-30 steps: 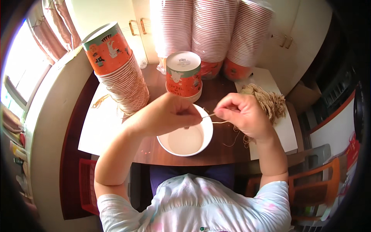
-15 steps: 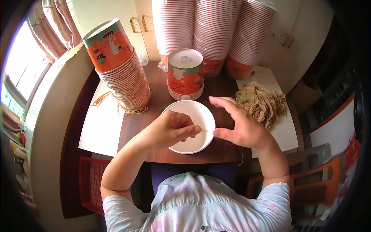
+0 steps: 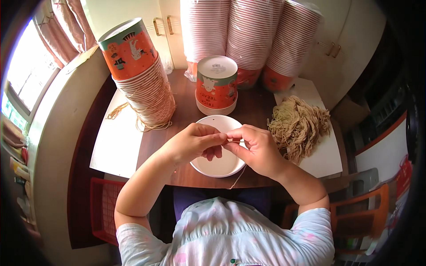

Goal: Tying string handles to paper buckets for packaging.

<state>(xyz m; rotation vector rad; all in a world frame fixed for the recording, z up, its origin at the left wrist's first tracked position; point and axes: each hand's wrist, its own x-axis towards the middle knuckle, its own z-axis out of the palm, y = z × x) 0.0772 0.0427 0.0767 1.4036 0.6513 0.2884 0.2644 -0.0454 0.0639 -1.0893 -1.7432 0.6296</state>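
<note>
We note a thin string (image 3: 238, 176) trailing below the white paper bowl (image 3: 220, 166); its upper end is hidden. Left hand (image 3: 194, 142) and right hand (image 3: 256, 148) meet above the bowl, fingertips pinching together. String bundle (image 3: 298, 125) lies right of it.

The left hand (image 3: 193, 144) and right hand (image 3: 255, 148), held apart over the white bowl (image 3: 220, 153) half a second earlier, have been brought together above it, fingertips touching. A thin string (image 3: 238, 176), stretched between the hands a second ago and not seen half a second ago, is now pinched there and hangs past the table's near edge.
</note>
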